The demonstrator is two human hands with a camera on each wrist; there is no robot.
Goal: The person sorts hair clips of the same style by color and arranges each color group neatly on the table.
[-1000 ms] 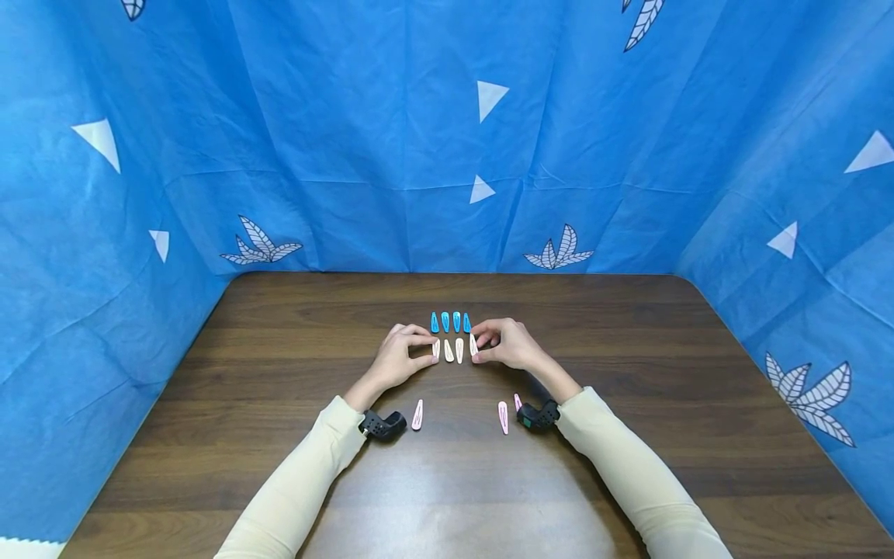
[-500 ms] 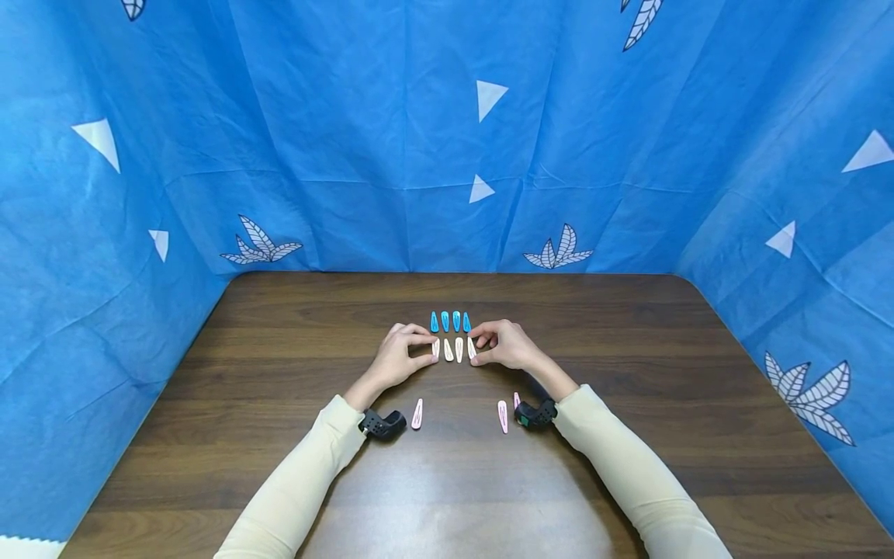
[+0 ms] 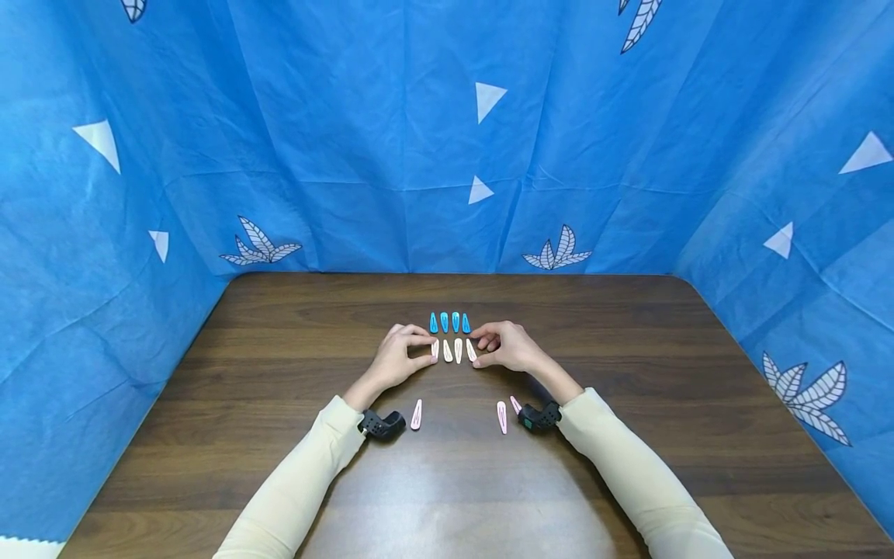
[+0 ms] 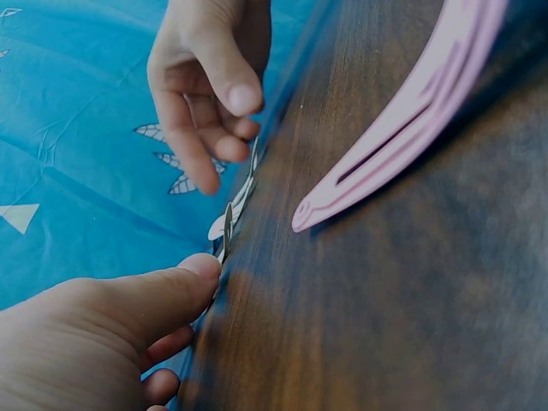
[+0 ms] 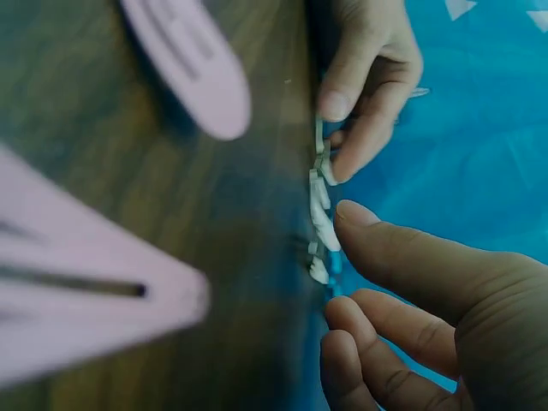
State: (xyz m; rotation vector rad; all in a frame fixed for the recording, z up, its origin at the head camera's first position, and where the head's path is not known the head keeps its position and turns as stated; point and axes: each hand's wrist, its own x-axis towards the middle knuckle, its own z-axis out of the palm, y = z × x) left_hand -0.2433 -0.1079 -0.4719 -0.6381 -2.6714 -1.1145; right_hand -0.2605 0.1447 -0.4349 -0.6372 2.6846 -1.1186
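Four-sided order aside, a row of several cream snap hair clips (image 3: 458, 351) lies on the wooden table, just nearer than a row of several blue snap hair clips (image 3: 444, 322). My left hand (image 3: 396, 359) pinches the leftmost cream hair clip (image 3: 435, 350) at its two ends, thumb near and finger far. At the row's other end, my right hand (image 3: 511, 347) is beside the rightmost cream hair clip (image 3: 471, 351), thumb and fingers apart. In the right wrist view, nothing sits between the right thumb and fingers (image 5: 402, 248).
Nearer the body lie one pink hair clip (image 3: 417, 414) by the left wrist and two more, a pink clip (image 3: 502, 418) and another pink clip (image 3: 515, 404), by the right wrist camera (image 3: 539, 416). A blue patterned cloth (image 3: 447, 155) encloses the table (image 3: 314, 310).
The right hand has set the rightmost cream clip slightly left, beside its row, and let it go, moving a little right. The left hand stays in place.
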